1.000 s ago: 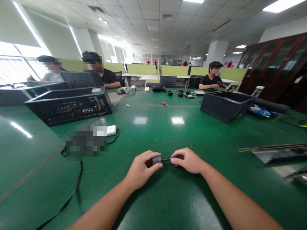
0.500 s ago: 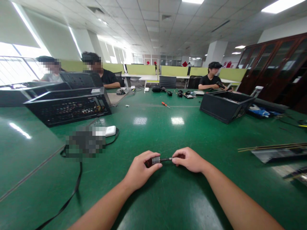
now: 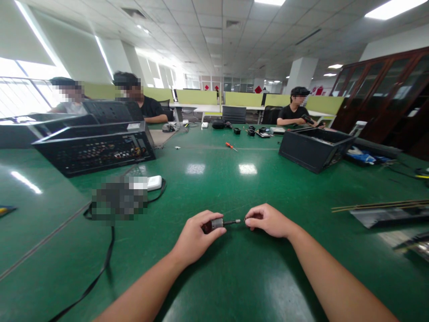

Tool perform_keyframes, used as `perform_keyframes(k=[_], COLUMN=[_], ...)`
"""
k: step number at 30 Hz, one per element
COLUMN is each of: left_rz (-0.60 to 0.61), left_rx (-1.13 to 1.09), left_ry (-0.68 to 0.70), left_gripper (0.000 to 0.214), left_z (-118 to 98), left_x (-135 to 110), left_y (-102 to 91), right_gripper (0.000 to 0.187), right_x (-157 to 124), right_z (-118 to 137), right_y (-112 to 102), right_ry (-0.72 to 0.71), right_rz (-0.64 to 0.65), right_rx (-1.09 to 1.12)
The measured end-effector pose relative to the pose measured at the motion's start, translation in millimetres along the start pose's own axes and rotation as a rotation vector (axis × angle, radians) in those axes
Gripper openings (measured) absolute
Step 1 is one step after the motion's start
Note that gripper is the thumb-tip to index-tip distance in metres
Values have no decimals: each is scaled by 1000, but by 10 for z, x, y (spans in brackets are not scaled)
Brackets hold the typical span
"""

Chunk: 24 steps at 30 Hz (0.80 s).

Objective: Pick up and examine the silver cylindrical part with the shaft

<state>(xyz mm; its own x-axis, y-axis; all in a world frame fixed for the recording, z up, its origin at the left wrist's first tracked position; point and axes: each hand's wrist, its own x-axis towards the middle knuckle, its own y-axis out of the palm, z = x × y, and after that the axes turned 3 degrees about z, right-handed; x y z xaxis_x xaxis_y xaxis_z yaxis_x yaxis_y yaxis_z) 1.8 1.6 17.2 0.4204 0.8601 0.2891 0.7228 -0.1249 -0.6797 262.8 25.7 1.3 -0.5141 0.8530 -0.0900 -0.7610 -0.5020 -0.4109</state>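
My left hand is closed round a small screwdriver handle with a silver collar; its short dark shaft points right, just above the green table. My right hand is pinched shut a little to the right of the shaft tip, with a small gap between them. What the right fingers hold is too small to make out.
An open black computer case lies at the left, another black case at the right. A white adapter and a black cable lie left of my hands. A red screwdriver lies farther off. Metal panels sit at right. Three people sit beyond.
My right hand has drawn away to the right from the shaft tip, opening a small gap. The left hand has stayed in place.
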Motion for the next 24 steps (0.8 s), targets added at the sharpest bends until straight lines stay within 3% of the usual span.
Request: perform_keyframes(k=[9, 17, 20, 24], left_rz=[13, 88, 152, 154], left_rx=[-14, 2, 43, 121], left_ry=[-6, -36, -33, -103], left_gripper=[24, 23, 24, 26], left_z=[5, -57, -6, 287], left_x=[-15, -39, -227, -898], left_y=[-7, -5, -189, -804], right_gripper=[29, 46, 47, 39], right_x=[-64, 33, 64, 181], right_z=[-265, -302, -230, -32], right_y=[-352, -262, -175, 157], right_ry=[91, 116, 106, 46], right_rz=[-95, -226, -245, -191], right_rx=[112, 229, 210, 174])
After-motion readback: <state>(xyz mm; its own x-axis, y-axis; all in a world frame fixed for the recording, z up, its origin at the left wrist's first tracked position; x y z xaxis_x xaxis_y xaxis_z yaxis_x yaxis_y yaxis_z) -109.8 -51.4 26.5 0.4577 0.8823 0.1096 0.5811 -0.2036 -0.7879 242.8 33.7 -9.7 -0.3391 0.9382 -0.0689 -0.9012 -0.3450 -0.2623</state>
